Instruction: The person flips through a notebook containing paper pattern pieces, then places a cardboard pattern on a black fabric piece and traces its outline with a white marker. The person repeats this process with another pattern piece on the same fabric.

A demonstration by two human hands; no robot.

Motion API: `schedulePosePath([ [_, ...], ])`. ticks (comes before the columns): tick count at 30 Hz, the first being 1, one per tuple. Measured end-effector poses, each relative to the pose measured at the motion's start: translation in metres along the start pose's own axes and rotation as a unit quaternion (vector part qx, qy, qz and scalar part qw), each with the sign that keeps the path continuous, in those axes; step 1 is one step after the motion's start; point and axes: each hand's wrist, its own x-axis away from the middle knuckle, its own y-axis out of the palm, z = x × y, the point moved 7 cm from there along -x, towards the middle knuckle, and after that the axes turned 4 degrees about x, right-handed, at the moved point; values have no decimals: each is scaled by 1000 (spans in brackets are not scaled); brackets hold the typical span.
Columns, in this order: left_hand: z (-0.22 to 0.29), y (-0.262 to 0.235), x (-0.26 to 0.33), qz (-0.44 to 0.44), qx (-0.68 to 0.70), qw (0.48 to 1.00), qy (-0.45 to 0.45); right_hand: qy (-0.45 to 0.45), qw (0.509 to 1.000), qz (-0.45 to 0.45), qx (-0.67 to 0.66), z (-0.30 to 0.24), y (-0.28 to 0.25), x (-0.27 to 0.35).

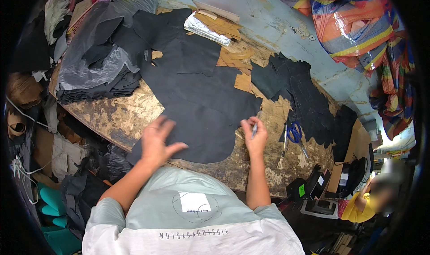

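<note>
A large black sheet, leather-like and irregular in outline, lies flat across the middle of the worn wooden table. My left hand is open at the sheet's near left edge, fingers spread and slightly blurred. By its near right edge, my right hand is closed round a slim silver pen. Blue-handled scissors rest on the wood to the right of that hand. Beside them lies a thin dark pen-like tool.
Black pieces are piled at the left under clear plastic. Brown card shapes and white papers lie at the back. More black scraps cover the right side. A person in yellow is at the lower right.
</note>
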Motion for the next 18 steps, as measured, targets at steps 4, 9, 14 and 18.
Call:
schedulePosePath([
  [4,-49,-43,14,29,-168,967,-191,-157,976,-66,136,-46,12,32],
  [9,-59,-43,16,13,-82,983,-165,53,989,-134,40,-30,29,19],
  [14,-61,-51,-5,-49,154,965,-206,53,968,-136,-205,-53,4,-2],
  [18,-26,-89,-38,-39,332,936,-107,-4,929,-122,-349,-95,-43,-27],
])
